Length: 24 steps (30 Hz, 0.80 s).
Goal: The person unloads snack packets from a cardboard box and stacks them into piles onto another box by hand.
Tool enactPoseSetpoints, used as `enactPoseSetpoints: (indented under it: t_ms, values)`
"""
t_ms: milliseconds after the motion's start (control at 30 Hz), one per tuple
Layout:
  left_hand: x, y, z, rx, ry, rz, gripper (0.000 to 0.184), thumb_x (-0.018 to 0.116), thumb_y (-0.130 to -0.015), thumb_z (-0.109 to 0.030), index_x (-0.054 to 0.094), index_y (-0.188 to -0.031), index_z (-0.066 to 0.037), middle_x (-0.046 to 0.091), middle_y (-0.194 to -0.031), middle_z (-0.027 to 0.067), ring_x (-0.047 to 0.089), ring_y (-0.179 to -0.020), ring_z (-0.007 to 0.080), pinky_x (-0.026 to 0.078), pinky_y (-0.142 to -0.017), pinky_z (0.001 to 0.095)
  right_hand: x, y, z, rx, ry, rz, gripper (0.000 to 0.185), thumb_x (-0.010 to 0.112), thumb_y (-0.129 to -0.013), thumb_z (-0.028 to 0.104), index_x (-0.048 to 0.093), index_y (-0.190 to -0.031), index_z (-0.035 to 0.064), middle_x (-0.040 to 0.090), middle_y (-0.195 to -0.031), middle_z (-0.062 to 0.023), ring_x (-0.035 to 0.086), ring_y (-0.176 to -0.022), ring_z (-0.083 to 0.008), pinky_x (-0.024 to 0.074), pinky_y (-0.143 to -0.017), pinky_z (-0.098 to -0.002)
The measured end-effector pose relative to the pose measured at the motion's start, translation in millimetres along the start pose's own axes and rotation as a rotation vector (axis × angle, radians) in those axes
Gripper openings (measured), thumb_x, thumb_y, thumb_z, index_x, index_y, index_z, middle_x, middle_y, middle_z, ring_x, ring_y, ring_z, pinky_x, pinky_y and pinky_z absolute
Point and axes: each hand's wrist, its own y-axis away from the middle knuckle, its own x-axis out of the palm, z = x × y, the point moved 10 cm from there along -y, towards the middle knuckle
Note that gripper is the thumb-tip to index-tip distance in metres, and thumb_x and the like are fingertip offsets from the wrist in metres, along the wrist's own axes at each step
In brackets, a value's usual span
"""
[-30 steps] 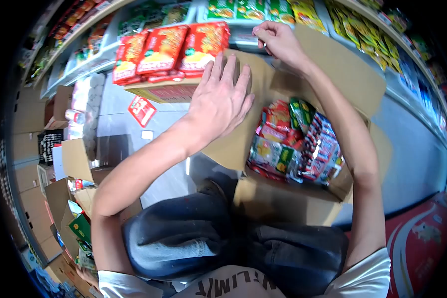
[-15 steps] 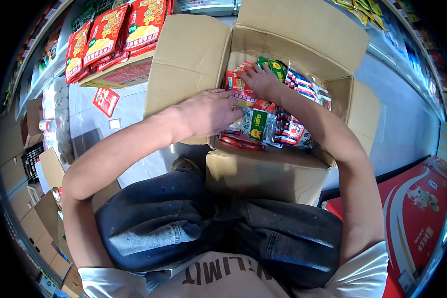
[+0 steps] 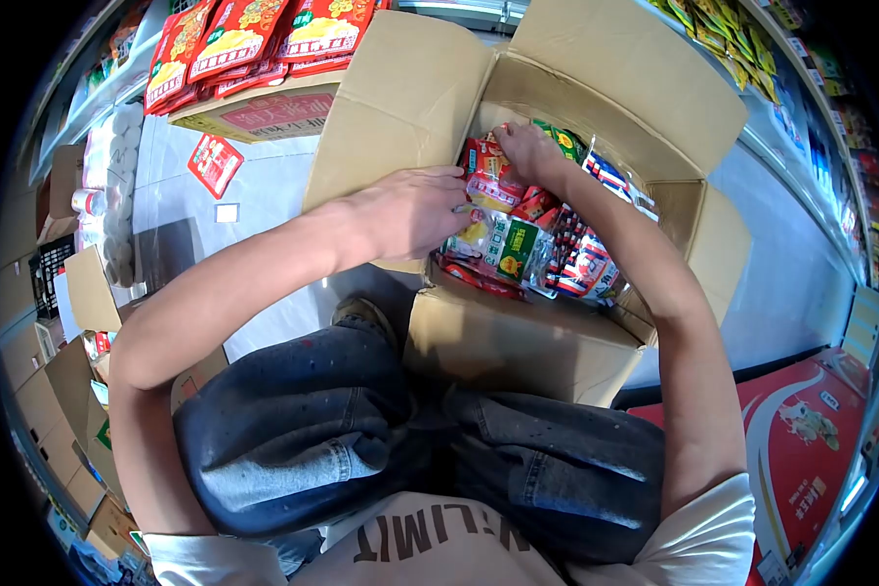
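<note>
Inside the open cardboard box (image 3: 532, 337) lies a layer of colourful packets. My right hand (image 3: 532, 154) is closed at the far left corner of the box, pinching the top of a red packet (image 3: 490, 174). My left hand (image 3: 412, 213) reaches over the left wall, its fingers stretched out against the packets' left edge. Near its fingertips is a clear packet with a green label (image 3: 515, 248). Blue, white and red striped packets (image 3: 588, 266) lie on the right, partly under my right forearm. A green packet (image 3: 563, 143) sits beyond my right hand.
Left of the box, red snack packets (image 3: 234, 39) are piled on a carton (image 3: 264, 115). One red packet (image 3: 215, 165) lies on the floor (image 3: 181, 190). Stocked shelves run along the right, with yellow packets (image 3: 723, 44) hanging there. A red printed panel (image 3: 801, 439) stands at lower right.
My right hand has closed from spread fingers into a pinch on the red packet's top. My left hand stays at the box's left side. The view has shifted slightly.
</note>
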Motion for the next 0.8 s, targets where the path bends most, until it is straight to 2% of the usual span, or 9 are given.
enactPoseSetpoints:
  t_ms: [167,267,367,467,567,600,667,767,800]
  values:
    - [26.8,5.6,3.9,-0.010,-0.162,0.040,0.033,0.064,-0.091,-0.022,0.073,-0.117,-0.004,0.067,-0.132,0.0166,0.054,-0.136,0.0345,0.031,-0.127,0.0474,-3.6,11.2,-2.5,0.038,-0.045,0.012,0.085,0.092,-0.074,0.030,0.052,-0.146,0.0085,0.058,-0.145,-0.0177,0.056,-0.134,-0.0364,0.0428,-0.115,-0.0446]
    - [37.8,5.6,6.6,-0.041,-0.221,0.089,0.032,0.055,-0.099,-0.026,0.077,-0.112,-0.007,0.069,-0.132,0.0139,0.049,-0.142,0.0332,0.024,-0.130,0.0444,-1.2,12.7,1.7,0.012,-0.005,0.072,0.075,0.090,-0.076,0.027,0.060,-0.142,0.0128,0.062,-0.143,-0.0159,0.059,-0.132,-0.0355,0.0433,-0.114,-0.0440]
    - [42.6,6.2,3.1,-0.028,-0.360,0.133,0.030,0.055,-0.099,-0.026,0.078,-0.110,-0.010,0.070,-0.132,0.0117,0.049,-0.143,0.0304,0.022,-0.130,0.0440,-0.5,13.0,2.5,-0.008,-0.073,0.097,0.060,0.084,-0.081,0.021,0.065,-0.138,0.0163,0.070,-0.131,-0.0145,0.062,-0.126,-0.0347,0.0437,-0.113,-0.0436]
    - [37.6,7.5,-4.0,0.002,-0.412,0.147,0.029,0.054,-0.099,-0.024,0.078,-0.110,-0.011,0.070,-0.130,0.0103,0.051,-0.141,0.0285,0.023,-0.130,0.0422,-15.0,25.1,5.7,-0.060,-0.133,-0.048,0.049,0.083,-0.078,0.016,0.067,-0.124,0.0091,0.073,-0.108,-0.0178,0.065,-0.117,-0.0385,0.0488,-0.106,-0.0486]
    - [22.1,5.1,-7.6,-0.045,-0.345,0.199,0.031,0.055,-0.098,-0.025,0.077,-0.114,-0.010,0.072,-0.124,0.0090,0.053,-0.139,0.0284,0.026,-0.128,0.0415,-30.6,38.9,6.4,-0.116,-0.034,0.051,0.051,0.075,-0.086,0.016,0.066,-0.136,0.0164,0.075,-0.113,-0.0163,0.066,-0.117,-0.0347,0.0407,-0.116,-0.0454]
    - [20.5,2.9,-4.1,-0.079,-0.231,0.207,0.032,0.058,-0.096,-0.023,0.072,-0.121,-0.008,0.068,-0.130,0.0127,0.052,-0.140,0.0304,0.027,-0.128,0.0430,-41.3,46.8,0.2,-0.175,-0.071,-0.099,0.049,0.077,-0.087,0.014,0.066,-0.135,0.0158,0.075,-0.112,-0.0163,0.069,-0.108,-0.0367,0.0468,-0.110,-0.0453]
    - [20.0,-2.2,2.7,-0.143,0.005,0.221,0.045,0.065,-0.093,-0.019,0.063,-0.135,-0.005,0.059,-0.144,0.0199,0.050,-0.142,0.0345,0.029,-0.127,0.0459,-64.9,66.6,-20.9,-0.091,-0.395,-0.164,0.039,0.077,-0.091,0.011,0.066,-0.128,0.0102,0.075,-0.107,-0.0124,0.070,-0.099,-0.0279,0.0529,-0.099,-0.0411]
    - [-15.7,-11.0,16.9,-0.346,0.423,-0.110,0.063,0.068,-0.093,-0.012,0.048,-0.151,-0.002,0.043,-0.157,0.0260,0.048,-0.142,0.0412,0.032,-0.125,0.0468,-99.2,95.2,-52.5,-0.071,-1.174,-0.227,0.036,0.074,-0.097,0.012,0.065,-0.131,0.0070,0.076,-0.109,-0.0059,0.070,-0.097,-0.0129,0.0579,-0.091,-0.0314]
    - [-23.3,-13.6,25.3,-0.421,0.511,-0.164,0.079,0.070,-0.095,-0.015,0.029,-0.162,-0.004,0.030,-0.163,0.0282,0.045,-0.144,0.0423,0.034,-0.123,0.0449,-120.7,108.6,-55.6,-0.056,-1.401,-0.344,0.040,0.074,-0.098,0.015,0.064,-0.136,0.0060,0.076,-0.114,-0.0037,0.070,-0.101,-0.0103,0.0575,-0.096,-0.0302]
